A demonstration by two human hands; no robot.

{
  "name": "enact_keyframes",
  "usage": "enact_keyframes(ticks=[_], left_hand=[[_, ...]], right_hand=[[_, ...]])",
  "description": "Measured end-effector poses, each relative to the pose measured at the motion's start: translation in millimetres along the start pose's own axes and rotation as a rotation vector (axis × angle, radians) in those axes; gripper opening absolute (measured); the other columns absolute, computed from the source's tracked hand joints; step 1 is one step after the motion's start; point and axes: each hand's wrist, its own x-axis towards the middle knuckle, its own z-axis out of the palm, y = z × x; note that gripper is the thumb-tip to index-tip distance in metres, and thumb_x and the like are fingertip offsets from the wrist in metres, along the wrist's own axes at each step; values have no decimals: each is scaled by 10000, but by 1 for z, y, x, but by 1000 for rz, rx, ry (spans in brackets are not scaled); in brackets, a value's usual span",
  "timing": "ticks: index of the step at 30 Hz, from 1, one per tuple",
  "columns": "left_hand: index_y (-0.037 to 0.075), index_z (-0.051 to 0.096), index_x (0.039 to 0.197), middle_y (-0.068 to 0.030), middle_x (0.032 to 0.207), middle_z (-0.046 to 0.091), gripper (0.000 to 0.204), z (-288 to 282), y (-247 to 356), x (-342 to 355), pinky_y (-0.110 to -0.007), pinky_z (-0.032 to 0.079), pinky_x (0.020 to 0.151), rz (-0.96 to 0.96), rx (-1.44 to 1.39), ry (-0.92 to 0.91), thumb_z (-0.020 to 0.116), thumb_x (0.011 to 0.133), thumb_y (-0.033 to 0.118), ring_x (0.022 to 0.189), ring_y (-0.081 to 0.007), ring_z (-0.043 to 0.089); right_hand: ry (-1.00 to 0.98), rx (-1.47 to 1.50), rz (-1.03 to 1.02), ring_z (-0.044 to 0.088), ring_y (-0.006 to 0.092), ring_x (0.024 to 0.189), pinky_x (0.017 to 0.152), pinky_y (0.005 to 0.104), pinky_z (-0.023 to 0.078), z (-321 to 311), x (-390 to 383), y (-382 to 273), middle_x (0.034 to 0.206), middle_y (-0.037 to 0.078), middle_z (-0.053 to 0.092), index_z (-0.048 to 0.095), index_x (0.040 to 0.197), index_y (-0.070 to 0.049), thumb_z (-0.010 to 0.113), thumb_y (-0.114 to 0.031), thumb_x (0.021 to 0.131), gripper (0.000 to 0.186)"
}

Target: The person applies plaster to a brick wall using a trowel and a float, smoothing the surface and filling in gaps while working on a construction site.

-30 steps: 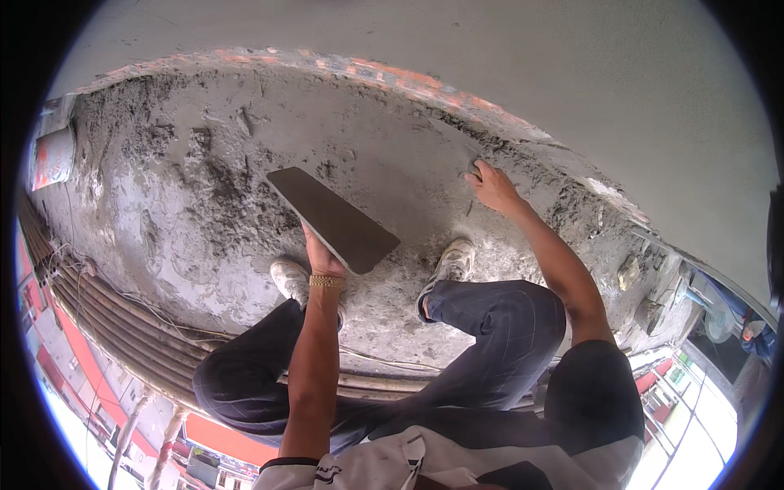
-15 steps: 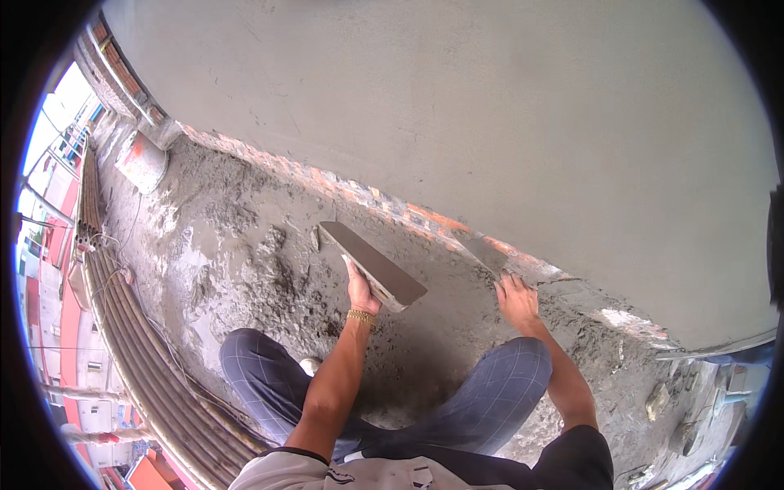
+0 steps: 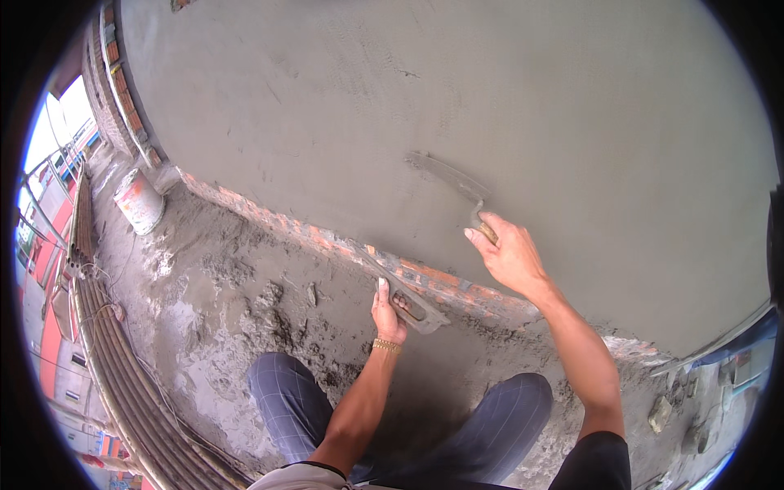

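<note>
My right hand (image 3: pixel 508 251) grips the wooden handle of a pointed trowel (image 3: pixel 447 174). The trowel's blade lies against the wet grey plaster on the wall (image 3: pixel 588 147), its tip toward the upper left. Lower and to the left, my left hand (image 3: pixel 389 317) is wrapped round the handle of a long flat plastering float (image 3: pixel 408 302). The float is tilted on edge beside the strip of bare brick (image 3: pixel 457 286) at the wall's foot. Part of the float's working face is turned away from view.
A mortar-smeared bucket (image 3: pixel 140 202) stands at the far left by the wall. Long pipes (image 3: pixel 131 367) lie bundled along the left edge, with a drop and buildings beyond. Mortar clumps (image 3: pixel 273 314) are scattered on the wet floor, and a stone (image 3: pixel 660 414) lies at right.
My right hand has lifted the trowel from the brick strip up onto the plastered wall. My left hand has moved right and turned the float from face-up onto its edge.
</note>
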Motion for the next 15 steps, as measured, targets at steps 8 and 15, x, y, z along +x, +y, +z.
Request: enact_keyframes(ticks=[8, 15], left_hand=[[10, 550, 1056, -49, 830, 589, 346, 89, 52, 3, -334, 485, 654, 676, 608, -178, 745, 933, 269, 711, -153, 559], [-9, 536, 1032, -187, 893, 603, 378, 198, 124, 19, -445, 488, 654, 1450, 1133, -300, 759, 879, 254, 752, -397, 586]], right_hand=[[101, 329, 53, 588, 141, 613, 595, 318, 505, -52, 11, -16, 772, 90, 642, 526, 1371, 85, 664, -415, 965, 659], [528, 695, -107, 541, 82, 580, 514, 242, 444, -19, -23, 22, 724, 50, 596, 524, 1325, 138, 670, -335, 979, 604]])
